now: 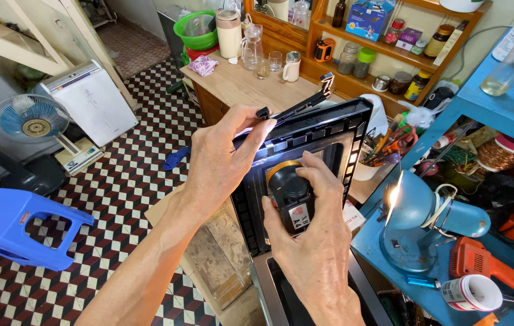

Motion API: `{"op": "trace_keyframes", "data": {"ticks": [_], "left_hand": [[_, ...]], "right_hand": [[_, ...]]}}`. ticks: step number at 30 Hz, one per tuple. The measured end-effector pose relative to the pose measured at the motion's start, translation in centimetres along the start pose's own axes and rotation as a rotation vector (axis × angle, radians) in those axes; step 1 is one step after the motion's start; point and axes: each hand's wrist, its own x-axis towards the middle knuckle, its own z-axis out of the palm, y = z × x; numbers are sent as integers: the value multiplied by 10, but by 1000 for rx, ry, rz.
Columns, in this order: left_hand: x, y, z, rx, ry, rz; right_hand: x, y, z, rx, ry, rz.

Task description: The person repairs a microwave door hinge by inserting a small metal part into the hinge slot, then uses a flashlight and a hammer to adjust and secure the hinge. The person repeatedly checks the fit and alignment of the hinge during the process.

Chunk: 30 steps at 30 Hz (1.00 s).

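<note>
My left hand (218, 160) pinches the black panel's (305, 175) top edge to keep it upright, while my right hand (317, 235) wraps the black motor (290, 196) against it.

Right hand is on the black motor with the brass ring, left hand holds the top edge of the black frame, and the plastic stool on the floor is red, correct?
Not quite: the head view shows the stool is blue, not red. The rest holds: the right hand is on the black motor with its brass ring, and the left hand holds the black frame at its top edge.

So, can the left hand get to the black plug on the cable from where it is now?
Probably yes: the left hand grips the black panel's top edge, its fingertips already beside the black plug, and nothing lies between them.
</note>
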Motion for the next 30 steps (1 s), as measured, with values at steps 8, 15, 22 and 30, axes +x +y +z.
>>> {"op": "trace_keyframes", "data": {"ticks": [8, 15, 22, 30], "left_hand": [[-1, -7, 1, 33, -21, -7], [0, -4, -2, 10, -24, -4], [-28, 26, -31, 225, 99, 244], [-31, 46, -42, 370, -484, 104]], "right_hand": [[7, 11, 2, -10, 114, 76], [7, 11, 5, -22, 113, 74], [3, 15, -4, 18, 139, 61], [5, 20, -30, -25, 168, 156]]}}
